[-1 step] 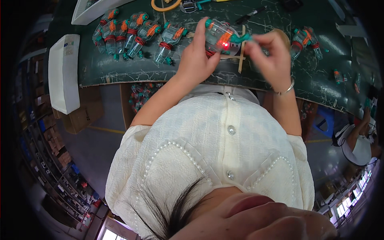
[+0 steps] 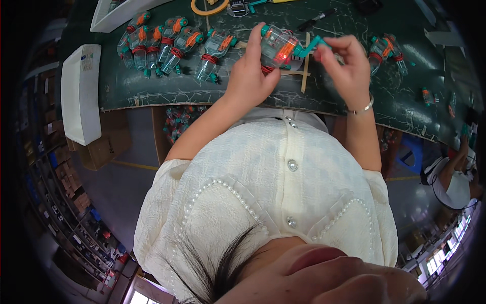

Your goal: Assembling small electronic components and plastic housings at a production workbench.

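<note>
Above the bench, my left hand [image 2: 248, 76] is closed around a clear plastic hand-crank device [image 2: 278, 46] with orange parts inside and green ends. A red glow shows inside its casing. From its right end sticks out a green crank handle [image 2: 307, 47], whose outer end sits between the thumb and fingers of my right hand [image 2: 348, 71]. More clear devices [image 2: 172, 41] of the same kind, with red cords wound around them, lie in a group to the left. One such device [image 2: 215, 50] lies close to my left hand.
A white tray [image 2: 81, 96] stands at the bench's left edge, and another white tray [image 2: 119, 15] lies behind it. Further devices [image 2: 387, 50] are to the right. A black pen [image 2: 319, 19] and an orange ring [image 2: 208, 6] lie at the back. Another person [image 2: 453, 185] is at far right.
The green crank handle has turned, its outer end now higher and further right. My right hand has moved with it. The red light looks dimmer; my left hand has hardly moved.
</note>
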`<action>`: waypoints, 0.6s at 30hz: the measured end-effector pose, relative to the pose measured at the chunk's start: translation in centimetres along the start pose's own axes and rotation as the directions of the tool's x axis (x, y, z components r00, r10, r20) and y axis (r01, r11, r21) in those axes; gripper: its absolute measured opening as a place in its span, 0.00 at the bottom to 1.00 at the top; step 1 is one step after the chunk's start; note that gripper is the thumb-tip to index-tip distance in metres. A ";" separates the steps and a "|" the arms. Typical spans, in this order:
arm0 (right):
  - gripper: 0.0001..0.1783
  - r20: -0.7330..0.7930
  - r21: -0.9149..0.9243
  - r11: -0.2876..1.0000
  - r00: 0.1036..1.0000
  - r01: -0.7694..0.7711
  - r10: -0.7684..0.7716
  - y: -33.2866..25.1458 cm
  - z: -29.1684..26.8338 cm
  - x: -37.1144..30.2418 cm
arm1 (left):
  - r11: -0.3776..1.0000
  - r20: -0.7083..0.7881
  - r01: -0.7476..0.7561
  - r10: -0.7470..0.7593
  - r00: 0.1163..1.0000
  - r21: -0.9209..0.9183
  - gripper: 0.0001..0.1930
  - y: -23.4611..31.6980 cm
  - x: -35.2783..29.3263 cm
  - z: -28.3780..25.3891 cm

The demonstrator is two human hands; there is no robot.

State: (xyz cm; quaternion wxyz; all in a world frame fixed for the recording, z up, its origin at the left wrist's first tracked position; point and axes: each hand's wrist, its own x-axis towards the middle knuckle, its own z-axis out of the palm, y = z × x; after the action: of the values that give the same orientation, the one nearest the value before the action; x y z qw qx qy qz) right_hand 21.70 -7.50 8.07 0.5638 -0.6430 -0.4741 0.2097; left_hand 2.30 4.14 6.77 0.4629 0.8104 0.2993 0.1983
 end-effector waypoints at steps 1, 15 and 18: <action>0.13 -0.007 0.068 0.996 0.998 -0.060 0.061 1.2 0.4 0.4 | 1.000 0.003 -0.006 0.006 1.000 -0.003 0.45 -0.1 0.2 0.1; 0.38 0.151 0.233 0.969 0.987 -0.080 0.045 0.8 1.0 -1.8 | 0.932 -0.175 -0.240 0.197 0.965 -0.272 0.42 2.6 1.8 -0.8; 0.23 0.005 -0.050 0.990 0.991 0.132 -0.132 -2.6 1.3 -1.4 | 0.984 -0.031 -0.147 0.144 0.989 -0.101 0.44 3.0 0.6 -0.1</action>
State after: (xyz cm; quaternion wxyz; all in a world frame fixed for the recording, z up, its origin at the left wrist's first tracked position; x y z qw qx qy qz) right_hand 19.04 -8.21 9.79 0.5599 -0.6240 -0.5210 0.1604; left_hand 3.59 3.47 9.45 0.4848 0.8028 0.2341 0.2561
